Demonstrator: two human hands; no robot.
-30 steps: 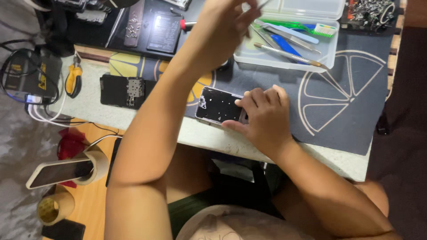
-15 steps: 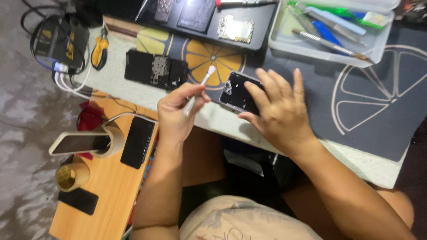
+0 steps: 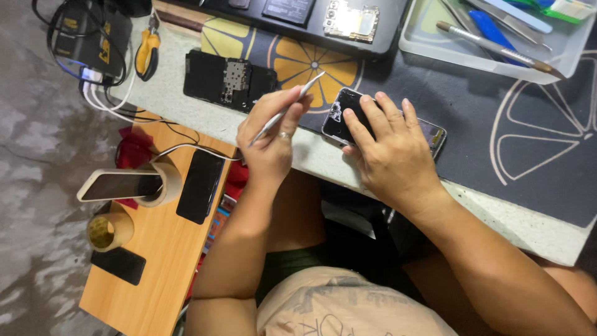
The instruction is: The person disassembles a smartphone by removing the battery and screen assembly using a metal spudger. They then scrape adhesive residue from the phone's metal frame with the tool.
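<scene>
My arms are bare from the shoulders down, my left hand point(image 3: 273, 140) wears a thin silvery ring on one finger, my right hand point(image 3: 388, 155) wears nothing, and I have on a beige top with faded dark printing and dark green shorts.

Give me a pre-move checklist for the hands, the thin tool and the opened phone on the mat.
1. Right hand pins the opened phone flat: ok.
2. Left hand grips the thin tool: ok.
3. Tool tip clear of the phone: ok, it points up above the phone's top edge without touching.
4. Phone fully on the dark mat: ok.
5. Screws or loose parts under the right hand: cannot tell, covered.
6. Tool tray within reach: ok.
</scene>
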